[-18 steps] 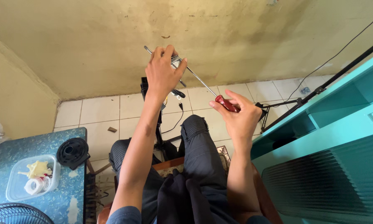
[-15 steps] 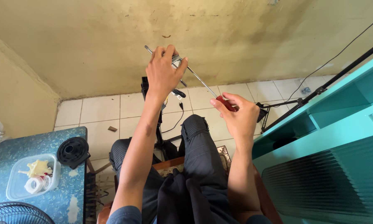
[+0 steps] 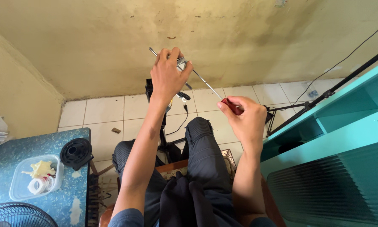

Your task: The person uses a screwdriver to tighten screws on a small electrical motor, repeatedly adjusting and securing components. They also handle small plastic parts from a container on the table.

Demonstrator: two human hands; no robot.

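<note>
2 hands [image 3: 168, 77], 1 screwdriver [image 3: 206, 84], 1 tub [image 3: 35, 176], 1 fan [image 3: 17, 215].

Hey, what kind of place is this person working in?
Probably a small home or backyard repair corner, not a proper workshop. The stained yellowish wall, tiled floor and a blue patterned table holding a plastic tub of small parts suggest it, as does the red-handled screwdriver in the right hand.

right hand [image 3: 244, 119] now closed over the red handle [image 3: 233, 107] — less red showing, perhaps re-gripped, barely shifted
</note>
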